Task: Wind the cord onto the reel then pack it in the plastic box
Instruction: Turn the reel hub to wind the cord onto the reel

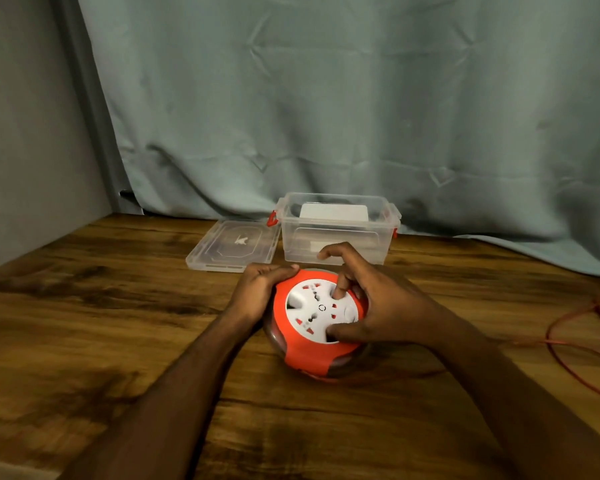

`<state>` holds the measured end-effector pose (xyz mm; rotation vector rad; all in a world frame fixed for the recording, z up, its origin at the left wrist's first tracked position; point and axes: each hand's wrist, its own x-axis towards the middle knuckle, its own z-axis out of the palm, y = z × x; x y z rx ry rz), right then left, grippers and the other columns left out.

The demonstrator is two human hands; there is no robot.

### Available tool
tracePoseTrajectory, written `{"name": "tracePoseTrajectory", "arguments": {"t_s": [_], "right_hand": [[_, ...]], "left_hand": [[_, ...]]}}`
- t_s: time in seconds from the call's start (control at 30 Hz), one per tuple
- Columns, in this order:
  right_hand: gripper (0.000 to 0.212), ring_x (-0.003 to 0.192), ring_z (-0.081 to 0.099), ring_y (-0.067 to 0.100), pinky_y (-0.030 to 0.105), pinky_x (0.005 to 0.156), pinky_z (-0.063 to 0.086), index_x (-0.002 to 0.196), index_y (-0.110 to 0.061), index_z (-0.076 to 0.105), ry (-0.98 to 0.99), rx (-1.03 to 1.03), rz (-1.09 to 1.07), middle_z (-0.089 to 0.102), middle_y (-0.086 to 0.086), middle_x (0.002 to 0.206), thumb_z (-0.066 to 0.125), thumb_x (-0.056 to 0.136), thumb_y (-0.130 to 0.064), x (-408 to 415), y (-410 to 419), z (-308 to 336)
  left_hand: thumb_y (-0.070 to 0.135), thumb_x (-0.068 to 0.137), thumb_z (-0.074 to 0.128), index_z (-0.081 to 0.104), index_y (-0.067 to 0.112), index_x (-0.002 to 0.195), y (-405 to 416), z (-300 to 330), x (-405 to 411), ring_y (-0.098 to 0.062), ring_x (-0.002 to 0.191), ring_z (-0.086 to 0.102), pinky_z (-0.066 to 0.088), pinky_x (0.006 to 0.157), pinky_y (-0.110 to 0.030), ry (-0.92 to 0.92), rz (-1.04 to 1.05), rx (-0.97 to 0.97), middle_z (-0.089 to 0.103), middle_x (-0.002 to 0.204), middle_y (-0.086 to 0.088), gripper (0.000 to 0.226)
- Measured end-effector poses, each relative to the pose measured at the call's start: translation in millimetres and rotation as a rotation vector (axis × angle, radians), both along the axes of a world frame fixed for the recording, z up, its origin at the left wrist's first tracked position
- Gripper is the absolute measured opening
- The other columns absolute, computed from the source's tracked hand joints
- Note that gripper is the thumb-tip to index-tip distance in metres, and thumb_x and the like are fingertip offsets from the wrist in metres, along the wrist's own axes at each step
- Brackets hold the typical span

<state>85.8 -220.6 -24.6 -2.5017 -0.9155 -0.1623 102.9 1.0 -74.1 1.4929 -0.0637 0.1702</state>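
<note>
A round orange reel (312, 355) with a white socket face lies flat on the wooden table (101, 306). My left hand (257, 292) grips its left rim. My right hand (378, 306) rests on the white face, a finger and the thumb pressed into its recesses. The loose red cord (575, 344) trails in loops on the table at the far right. Behind the reel stands the clear plastic box (336, 240), open, with orange latches. Its clear lid (232, 247) lies flat to the left of it.
A grey-green curtain (326, 98) hangs behind the table. A grey wall (21, 133) bounds the left side. A white object sits inside the box at the back.
</note>
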Motion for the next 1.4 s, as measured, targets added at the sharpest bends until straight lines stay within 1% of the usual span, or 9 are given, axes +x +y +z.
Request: {"name": "tracePoseTrajectory", "arguments": {"t_s": [0.23, 0.47, 0.6, 0.73, 0.83, 0.93, 1.1, 1.23, 1.4], "right_hand": [[0.068, 0.075, 0.057, 0.01, 0.024, 0.056, 0.03, 0.11, -0.042, 0.038, -0.192, -0.032, -0.169, 0.053, -0.017, 0.073, 0.073, 0.063, -0.077, -9.8, 18.7, -9.7], [0.034, 0.071, 0.048, 0.005, 0.019, 0.057, 0.029, 0.109, -0.035, 0.057, -0.236, 0.077, -0.163, 0.043, -0.02, 0.06, 0.07, 0.084, -0.055, -16.6, 35.6, -17.0], [0.055, 0.064, 0.053, -0.006, 0.018, 0.06, 0.036, 0.132, -0.043, 0.046, -0.194, 0.081, -0.043, 0.066, -0.016, 0.086, 0.072, 0.083, -0.038, -9.1, 19.5, -8.1], [0.107, 0.076, 0.057, -0.011, 0.019, 0.068, 0.052, 0.158, -0.047, 0.011, -0.008, 0.036, 0.056, 0.061, -0.022, 0.119, 0.077, 0.077, -0.021, -4.1, 5.1, 1.6], [0.122, 0.085, 0.059, -0.008, 0.021, 0.077, 0.058, 0.158, -0.05, -0.003, 0.042, -0.049, 0.051, 0.062, -0.023, 0.13, 0.082, 0.075, -0.023, -0.2, -2.5, 4.7], [0.127, 0.084, 0.06, -0.013, 0.014, 0.072, 0.054, 0.157, -0.053, -0.006, 0.075, -0.043, 0.045, 0.063, -0.023, 0.13, 0.086, 0.074, -0.026, 0.9, -4.7, 4.5], [0.13, 0.105, 0.067, 0.008, 0.031, 0.085, 0.063, 0.154, -0.058, -0.004, 0.094, -0.001, 0.001, 0.067, -0.019, 0.115, 0.091, 0.068, -0.036, -2.8, -4.4, 8.0], [0.108, 0.091, 0.064, 0.006, 0.029, 0.073, 0.057, 0.146, -0.054, 0.017, -0.077, -0.077, -0.083, 0.066, -0.017, 0.094, 0.085, 0.061, -0.062, -8.8, 2.0, 4.8], [0.062, 0.074, 0.055, 0.007, 0.024, 0.059, 0.033, 0.109, -0.041, 0.047, -0.205, -0.098, -0.172, 0.047, -0.018, 0.068, 0.071, 0.064, -0.077, -13.6, 18.0, -6.5]], "left_hand": [[0.017, 0.095, 0.067, 0.076, -0.008, 0.087, 0.5, -1.6, 1.8, -0.037, 0.071, 0.07, 0.056, 0.067, -0.036, -0.003, 0.014, -0.021, 0.074, 0.089, -0.034, 0.028], [0.014, 0.096, 0.065, 0.079, -0.001, 0.08, -1.4, 0.7, -1.1, -0.031, 0.068, 0.071, 0.057, 0.067, -0.034, -0.011, -0.015, -0.036, 0.076, 0.08, -0.024, 0.025], [0.014, 0.096, 0.065, 0.078, -0.001, 0.083, -3.5, 2.4, -1.7, -0.032, 0.068, 0.071, 0.057, 0.067, -0.034, -0.017, -0.008, -0.038, 0.076, 0.08, -0.023, 0.024], [0.015, 0.097, 0.064, 0.077, 0.0, 0.081, -3.2, 4.2, -3.6, -0.028, 0.064, 0.071, 0.058, 0.063, -0.032, -0.025, -0.003, -0.008, 0.077, 0.078, -0.02, 0.025], [0.015, 0.097, 0.064, 0.078, 0.003, 0.08, -2.8, 4.0, -3.8, -0.029, 0.066, 0.072, 0.059, 0.064, -0.033, -0.023, -0.005, -0.007, 0.077, 0.079, -0.02, 0.025], [0.016, 0.097, 0.063, 0.078, 0.003, 0.082, -3.3, 4.7, -4.5, -0.029, 0.067, 0.073, 0.059, 0.064, -0.033, -0.019, -0.004, 0.004, 0.078, 0.081, -0.02, 0.025], [0.015, 0.096, 0.065, 0.078, -0.004, 0.09, -3.0, 2.7, -2.1, -0.033, 0.07, 0.073, 0.06, 0.07, -0.037, -0.024, 0.0, -0.02, 0.077, 0.087, -0.025, 0.024], [0.014, 0.096, 0.065, 0.077, -0.007, 0.091, -3.2, 1.4, -0.9, -0.031, 0.067, 0.073, 0.06, 0.068, -0.035, -0.018, 0.004, -0.037, 0.077, 0.086, -0.026, 0.025], [0.012, 0.096, 0.065, 0.075, -0.013, 0.094, -3.0, -0.1, 1.2, -0.035, 0.073, 0.071, 0.058, 0.069, -0.034, -0.032, 0.005, -0.051, 0.074, 0.091, -0.033, 0.027]]}}
